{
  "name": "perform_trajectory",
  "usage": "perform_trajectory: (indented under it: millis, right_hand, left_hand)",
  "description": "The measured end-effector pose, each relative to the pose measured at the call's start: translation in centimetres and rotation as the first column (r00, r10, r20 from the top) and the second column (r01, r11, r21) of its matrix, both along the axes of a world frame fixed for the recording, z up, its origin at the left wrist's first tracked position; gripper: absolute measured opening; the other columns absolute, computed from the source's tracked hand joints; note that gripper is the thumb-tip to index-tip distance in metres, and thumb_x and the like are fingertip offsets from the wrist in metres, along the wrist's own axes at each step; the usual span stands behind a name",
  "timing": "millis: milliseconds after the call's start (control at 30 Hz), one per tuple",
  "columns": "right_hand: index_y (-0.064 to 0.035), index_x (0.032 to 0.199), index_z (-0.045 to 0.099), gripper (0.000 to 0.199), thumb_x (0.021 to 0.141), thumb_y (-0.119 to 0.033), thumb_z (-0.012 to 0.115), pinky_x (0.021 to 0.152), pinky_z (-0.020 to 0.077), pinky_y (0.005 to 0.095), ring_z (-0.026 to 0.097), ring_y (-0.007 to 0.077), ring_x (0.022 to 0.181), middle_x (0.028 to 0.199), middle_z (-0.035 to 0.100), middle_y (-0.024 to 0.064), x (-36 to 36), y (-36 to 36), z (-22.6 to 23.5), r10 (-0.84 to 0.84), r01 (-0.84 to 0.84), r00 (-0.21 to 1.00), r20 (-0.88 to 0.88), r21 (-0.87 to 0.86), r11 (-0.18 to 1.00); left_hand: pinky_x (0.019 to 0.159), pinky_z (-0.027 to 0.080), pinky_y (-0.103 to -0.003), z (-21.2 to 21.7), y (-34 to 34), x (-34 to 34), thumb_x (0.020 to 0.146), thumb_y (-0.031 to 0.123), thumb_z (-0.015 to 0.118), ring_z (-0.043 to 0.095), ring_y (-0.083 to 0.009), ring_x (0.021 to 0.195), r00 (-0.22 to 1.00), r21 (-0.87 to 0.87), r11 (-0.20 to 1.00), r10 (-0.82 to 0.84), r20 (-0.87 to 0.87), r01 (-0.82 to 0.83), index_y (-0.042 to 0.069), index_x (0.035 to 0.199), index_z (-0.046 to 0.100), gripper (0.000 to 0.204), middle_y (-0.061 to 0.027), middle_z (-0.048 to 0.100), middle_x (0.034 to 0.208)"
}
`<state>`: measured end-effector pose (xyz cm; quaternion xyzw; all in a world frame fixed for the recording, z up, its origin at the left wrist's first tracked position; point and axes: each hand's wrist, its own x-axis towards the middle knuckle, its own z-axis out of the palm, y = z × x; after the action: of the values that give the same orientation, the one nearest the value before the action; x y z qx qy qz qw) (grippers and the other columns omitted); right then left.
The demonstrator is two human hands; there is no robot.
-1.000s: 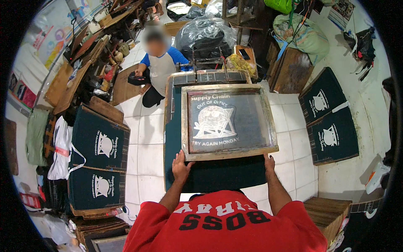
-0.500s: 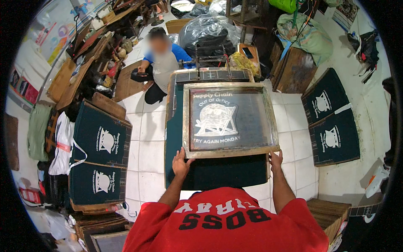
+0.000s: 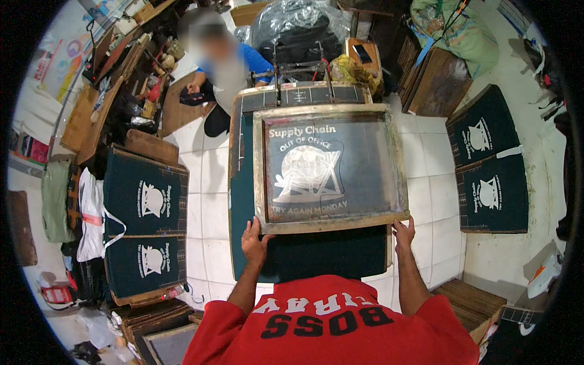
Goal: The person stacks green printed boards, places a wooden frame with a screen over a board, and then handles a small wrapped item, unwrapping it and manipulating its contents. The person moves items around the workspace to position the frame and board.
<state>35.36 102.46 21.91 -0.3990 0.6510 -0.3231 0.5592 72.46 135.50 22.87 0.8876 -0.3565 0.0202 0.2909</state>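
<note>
Both hands grip the near rail of the wooden printing screen (image 3: 329,168): the left hand (image 3: 255,240) at its 7 o'clock corner, the right hand (image 3: 404,233) at 5 o'clock. The frame lies over dark green fabric (image 3: 328,254) on the desk (image 3: 242,182). An uneven pull could skew the screen and smear the print beneath.

Both hands grip the near edge of a wooden screen frame (image 3: 328,167): left hand (image 3: 255,242) at its left corner, right hand (image 3: 404,232) at its right. It lies over dark fabric (image 3: 331,255) on the desk (image 3: 242,201).
</note>
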Motion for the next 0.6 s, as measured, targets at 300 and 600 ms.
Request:
perform_trajectory:
  millis: [300, 600]
  right_hand:
    - [-0.0101, 0.15, 0.04, 0.081, 0.081, -0.016, 0.081, 0.069, 0.053, 0.0378, 0.068, 0.0199, 0.086, 0.101, 0.072, 0.0119, -0.6, -1.9, 1.5, 0.058, -0.036, 0.988, -0.144, 0.152, 0.988]
    - [-0.0034, 0.154, 0.027, 0.086, 0.091, -0.039, 0.072, 0.076, 0.0538, 0.0363, 0.07, 0.0243, 0.096, 0.12, 0.068, 0.0183, -3.3, -2.7, 1.1, 0.326, -0.319, 0.942, -0.078, 0.083, 0.944]
  left_hand:
    - [0.104, 0.045, -0.048, -0.2, -0.1, 0.2, 0.07, 0.019, 0.086, 0.054, -0.0402, 0.129, 0.999, 0.015, 0.999, -0.045, -0.006, 0.045, 0.003, 0.145, 0.047, 0.085, -0.0179, 0.06, 0.136]
    - [0.115, 0.028, -0.055, 2.2, -1.0, -0.1, 0.075, 0.034, 0.083, 0.031, -0.0399, 0.146, 0.999, 0.353, 0.935, 0.037, -0.019, -0.028, 0.007, 0.15, 0.04, 0.091, -0.023, 0.041, 0.152]
